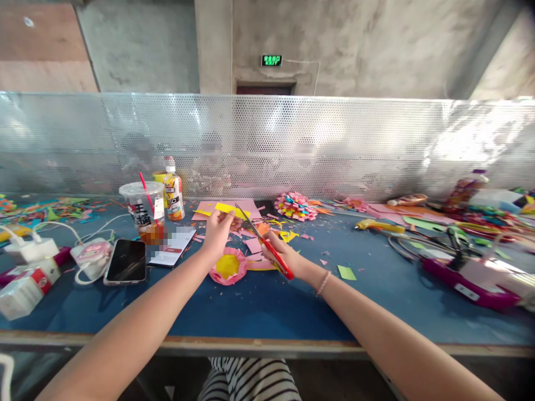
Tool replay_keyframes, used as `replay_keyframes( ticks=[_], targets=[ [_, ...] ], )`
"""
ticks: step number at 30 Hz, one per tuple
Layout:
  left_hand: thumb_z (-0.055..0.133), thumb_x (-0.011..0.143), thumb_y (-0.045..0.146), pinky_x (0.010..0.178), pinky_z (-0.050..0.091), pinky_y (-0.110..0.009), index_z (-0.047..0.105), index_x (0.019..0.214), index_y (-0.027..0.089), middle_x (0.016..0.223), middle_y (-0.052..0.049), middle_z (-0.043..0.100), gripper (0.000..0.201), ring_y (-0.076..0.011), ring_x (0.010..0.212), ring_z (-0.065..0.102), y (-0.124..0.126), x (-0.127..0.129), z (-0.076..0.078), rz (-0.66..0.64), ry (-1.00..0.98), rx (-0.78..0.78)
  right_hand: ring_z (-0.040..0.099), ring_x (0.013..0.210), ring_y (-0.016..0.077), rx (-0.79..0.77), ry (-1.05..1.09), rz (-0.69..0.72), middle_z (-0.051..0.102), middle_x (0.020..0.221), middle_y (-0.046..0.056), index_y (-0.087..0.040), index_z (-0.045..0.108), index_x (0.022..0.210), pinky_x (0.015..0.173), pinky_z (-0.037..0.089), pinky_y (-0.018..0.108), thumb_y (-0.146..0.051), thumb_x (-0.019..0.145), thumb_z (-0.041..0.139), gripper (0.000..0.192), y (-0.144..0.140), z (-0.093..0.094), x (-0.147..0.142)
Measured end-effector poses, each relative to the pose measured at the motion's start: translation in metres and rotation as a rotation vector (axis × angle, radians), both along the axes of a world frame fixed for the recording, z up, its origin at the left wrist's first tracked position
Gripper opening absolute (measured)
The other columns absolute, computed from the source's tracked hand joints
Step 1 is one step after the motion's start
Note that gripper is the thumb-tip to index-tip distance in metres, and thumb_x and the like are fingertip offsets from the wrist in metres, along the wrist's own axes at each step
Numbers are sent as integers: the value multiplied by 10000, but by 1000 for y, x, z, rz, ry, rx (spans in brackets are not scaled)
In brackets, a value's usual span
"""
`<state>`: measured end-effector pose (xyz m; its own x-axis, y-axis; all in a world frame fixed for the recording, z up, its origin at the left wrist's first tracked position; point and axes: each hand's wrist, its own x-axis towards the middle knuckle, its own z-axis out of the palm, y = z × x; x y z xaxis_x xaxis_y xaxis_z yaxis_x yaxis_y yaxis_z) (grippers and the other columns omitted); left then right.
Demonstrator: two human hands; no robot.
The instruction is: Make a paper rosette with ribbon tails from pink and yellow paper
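Note:
My left hand (218, 229) pinches a strip of yellow paper (232, 210) above the middle of the table. In my right hand (288, 253) is a pair of scissors with red handles (277, 258), its blades pointing up and left toward the yellow paper. Whether the blades touch the paper I cannot tell. Just below my left hand lies a round pink paper piece with a yellow centre (228, 267). A yellow and pink strip (262, 265) reaches from it toward my right hand. Pink paper sheets (247, 204) lie behind my hands, among yellow and pink scraps.
A plastic drink cup with a red straw (143, 209), a drink bottle (173, 192) and a phone (126, 262) stand or lie at left. Behind sits a multicoloured paper flower ball (296, 206). At right are cables, a purple power strip (468, 284) and a yellow-handled tool (379, 226). A perforated metal screen (368, 145) borders the table.

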<state>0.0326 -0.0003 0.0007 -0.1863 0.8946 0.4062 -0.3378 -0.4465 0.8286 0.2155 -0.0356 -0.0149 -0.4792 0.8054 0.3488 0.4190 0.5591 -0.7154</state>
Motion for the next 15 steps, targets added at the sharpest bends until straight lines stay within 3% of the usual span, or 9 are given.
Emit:
replay_keyframes(
  ticks=[5,10,15],
  targets=[
    [637,667,329,614,479,-242,511,734,157,626,13,577,224,-97,563,574,7,-6,-2,57,21,75,465,885,168,3,-66,46,487,925,45,-200,438,936,801,406,311,-455,795,455,292,-3,8,5],
    [597,707,344,527,423,-184,519,714,167,607,29,521,193,-74,528,513,14,-15,-1,161,112,137,498,829,170,-121,-111,83,525,865,25,-217,429,989,747,434,300,-451,801,457,301,0,13,11],
    [563,739,356,519,405,-187,549,721,162,587,22,509,195,-81,521,506,12,-20,0,182,323,173,489,794,153,-125,-67,100,513,859,18,-220,467,981,720,427,267,-466,783,480,317,0,17,15]
  ],
)
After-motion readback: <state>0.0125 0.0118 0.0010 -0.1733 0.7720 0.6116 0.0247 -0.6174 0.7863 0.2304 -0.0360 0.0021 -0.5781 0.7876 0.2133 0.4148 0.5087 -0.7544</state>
